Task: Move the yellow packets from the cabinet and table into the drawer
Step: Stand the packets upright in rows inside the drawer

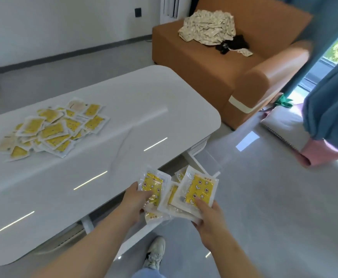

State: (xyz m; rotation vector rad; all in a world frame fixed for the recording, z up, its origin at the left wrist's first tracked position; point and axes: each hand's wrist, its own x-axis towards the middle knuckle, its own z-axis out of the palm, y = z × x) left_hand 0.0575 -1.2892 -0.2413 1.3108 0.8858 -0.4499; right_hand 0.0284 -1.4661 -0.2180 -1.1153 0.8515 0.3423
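Nearest to me, past my pale shoe (154,250) on the floor, both grips are busy with one loose bundle. My left grip (133,200) pinches a yellow packet (152,187) by its lower left edge, thumb on its face. My right grip (209,216) is clamped on the front packet (199,190), thumb on its lower corner and fingers underneath. More packets are fanned between and below these two. Their long sides run away from me, tilted slightly right, with the top edges leading.

The next move turns on the open drawer (194,163). It juts out from under the worktop's near edge, just beyond and below those top edges. In the gap between the two held packets I can make out what look like a few packets already lying inside it. I judge the drawer to be straight ahead of the bundle, a touch closer to my right grip. A short push forward and down, then letting go, should drop the lot in. The right packet's top corner looks close to the drawer's outer edge, so it may catch there.

Farther off to the left, a heap of yellow packets (53,129) lies on the white worktop (134,105), well apart from both grips and on the left grip's side. Beyond the worktop is an orange sofa (214,65) with a crumpled patterned cloth (208,27) on it.
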